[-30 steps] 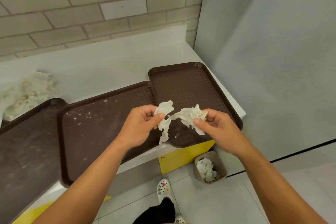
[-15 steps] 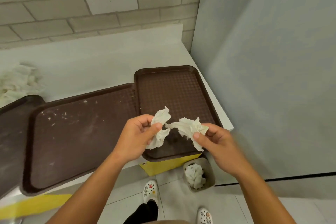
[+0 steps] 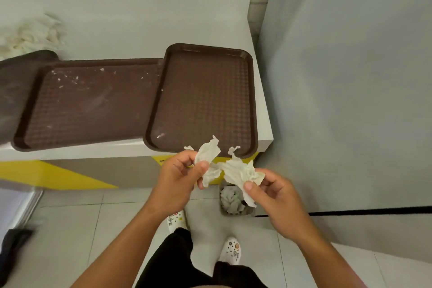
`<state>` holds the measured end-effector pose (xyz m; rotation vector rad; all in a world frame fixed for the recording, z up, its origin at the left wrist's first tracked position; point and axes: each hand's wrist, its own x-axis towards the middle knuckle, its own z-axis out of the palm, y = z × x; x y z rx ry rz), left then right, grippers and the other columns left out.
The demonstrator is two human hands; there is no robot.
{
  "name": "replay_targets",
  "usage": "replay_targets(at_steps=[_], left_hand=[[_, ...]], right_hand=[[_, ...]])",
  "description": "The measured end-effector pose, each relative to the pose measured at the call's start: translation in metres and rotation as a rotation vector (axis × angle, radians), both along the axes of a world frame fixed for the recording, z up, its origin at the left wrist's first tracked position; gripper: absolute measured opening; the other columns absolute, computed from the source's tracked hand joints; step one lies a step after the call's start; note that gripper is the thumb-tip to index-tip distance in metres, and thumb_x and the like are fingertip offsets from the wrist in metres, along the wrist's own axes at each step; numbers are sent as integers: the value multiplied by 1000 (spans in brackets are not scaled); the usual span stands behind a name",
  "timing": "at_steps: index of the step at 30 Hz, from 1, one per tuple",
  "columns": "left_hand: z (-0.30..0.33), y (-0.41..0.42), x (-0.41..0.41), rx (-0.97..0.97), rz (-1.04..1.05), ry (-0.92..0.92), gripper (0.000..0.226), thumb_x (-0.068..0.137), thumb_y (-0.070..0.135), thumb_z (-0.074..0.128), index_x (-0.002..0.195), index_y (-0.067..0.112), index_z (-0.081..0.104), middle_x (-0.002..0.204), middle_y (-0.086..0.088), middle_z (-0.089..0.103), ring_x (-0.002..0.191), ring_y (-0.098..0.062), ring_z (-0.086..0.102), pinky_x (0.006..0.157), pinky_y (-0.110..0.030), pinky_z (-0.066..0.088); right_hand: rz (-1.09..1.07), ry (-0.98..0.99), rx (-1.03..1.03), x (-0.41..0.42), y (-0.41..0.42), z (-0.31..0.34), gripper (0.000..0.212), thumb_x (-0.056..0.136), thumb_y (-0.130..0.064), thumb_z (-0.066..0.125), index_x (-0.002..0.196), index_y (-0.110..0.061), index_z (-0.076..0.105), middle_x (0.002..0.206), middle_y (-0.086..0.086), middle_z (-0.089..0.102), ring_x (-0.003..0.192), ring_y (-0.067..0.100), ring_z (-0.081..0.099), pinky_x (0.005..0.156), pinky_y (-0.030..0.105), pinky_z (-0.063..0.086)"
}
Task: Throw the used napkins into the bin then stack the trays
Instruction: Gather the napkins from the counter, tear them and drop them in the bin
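Note:
My left hand [image 3: 180,182] and my right hand [image 3: 275,199] both pinch a crumpled white napkin [image 3: 230,168], held in front of the counter's edge, just above a small grey bin [image 3: 236,201] on the floor that holds used napkins. Three brown trays lie side by side on the white counter: the right tray [image 3: 205,100], the middle tray [image 3: 91,103] with white crumbs on it, and the left tray [image 3: 14,91], partly cut off by the frame. A pile of used napkins [image 3: 30,35] lies on the counter at the back left.
A grey wall panel [image 3: 350,77] stands right of the counter [image 3: 140,21], close to the bin. The counter front has yellow patches [image 3: 46,175]. My feet in white shoes [image 3: 231,250] stand on the tiled floor beside the bin. A dark object [image 3: 11,248] lies at the lower left.
Both hands with the napkin have moved off the right tray, down past the counter's edge to above the bin. The view has tilted downward, showing more floor.

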<state>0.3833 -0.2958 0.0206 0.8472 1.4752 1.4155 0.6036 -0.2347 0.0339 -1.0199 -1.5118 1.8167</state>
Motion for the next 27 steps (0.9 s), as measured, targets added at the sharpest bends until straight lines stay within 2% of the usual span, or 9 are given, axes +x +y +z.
replay_targets(at_steps=[4, 8, 11, 12, 14, 18, 20, 23, 27], left_hand=[[-58, -28, 71, -168, -8, 5, 13, 95, 10, 60, 87, -1, 63, 64, -1, 62, 52, -8, 55, 52, -11, 39], [-78, -35, 76, -223, -47, 39, 9, 95, 17, 64, 87, 16, 69, 77, 0, 70, 67, -14, 62, 65, -23, 48], [-115, -28, 77, -290, -102, 101, 20, 95, 18, 66, 81, 30, 69, 78, -4, 66, 68, -12, 56, 63, -26, 49], [-128, -27, 79, -323, -107, 102, 19, 96, 18, 66, 81, 30, 68, 79, -12, 64, 66, -12, 55, 58, -28, 50], [-156, -24, 83, -367, -126, 94, 12, 96, 19, 65, 85, 23, 68, 80, -17, 61, 66, -12, 55, 52, -30, 53], [-213, -9, 92, -446, -135, 87, 15, 96, 18, 64, 92, 4, 64, 69, 4, 56, 60, -6, 54, 50, -31, 55], [-243, -2, 95, -475, -131, 102, 16, 96, 19, 64, 91, 4, 64, 70, 0, 56, 60, -8, 55, 50, -31, 55], [-288, 9, 96, -533, -135, 112, 17, 96, 20, 65, 91, 3, 64, 72, -5, 55, 63, -14, 57, 51, -31, 57], [-345, 22, 97, -596, -111, 106, 18, 94, 20, 67, 84, 6, 63, 67, -2, 54, 60, -17, 59, 56, -44, 59]], right_hand=[[144, -111, -156, 57, -8, -55, 21, 88, -15, 68, 108, -10, 72, 79, -8, 72, 72, 0, 64, 68, 16, 49], [107, -179, -174, 62, -21, -77, 17, 88, -25, 72, 104, -22, 76, 84, 16, 67, 76, 13, 58, 73, 25, 49], [61, -224, -241, 65, -18, -113, 15, 92, -16, 71, 104, -23, 76, 81, 1, 69, 75, 8, 60, 72, 22, 48], [62, -248, -241, 64, -21, -123, 16, 93, -14, 70, 105, -24, 76, 79, -2, 70, 74, 5, 62, 71, 19, 49], [48, -297, -236, 63, -23, -147, 16, 94, -17, 70, 102, -30, 76, 80, 6, 69, 74, 7, 62, 70, 19, 50], [-14, -377, -241, 62, -17, -203, 11, 95, -23, 70, 97, -33, 74, 82, 10, 67, 72, 12, 58, 69, 26, 49], [-47, -432, -255, 61, -13, -233, 7, 95, -25, 70, 97, -30, 74, 88, 10, 72, 74, 12, 62, 73, 32, 50], [-59, -521, -261, 59, -6, -278, 6, 93, -30, 69, 95, -25, 72, 84, 0, 73, 76, 11, 66, 76, 36, 53], [-67, -649, -255, 55, 3, -337, 12, 92, -33, 66, 85, -24, 68, 76, -4, 67, 72, 12, 62, 68, 30, 48]])
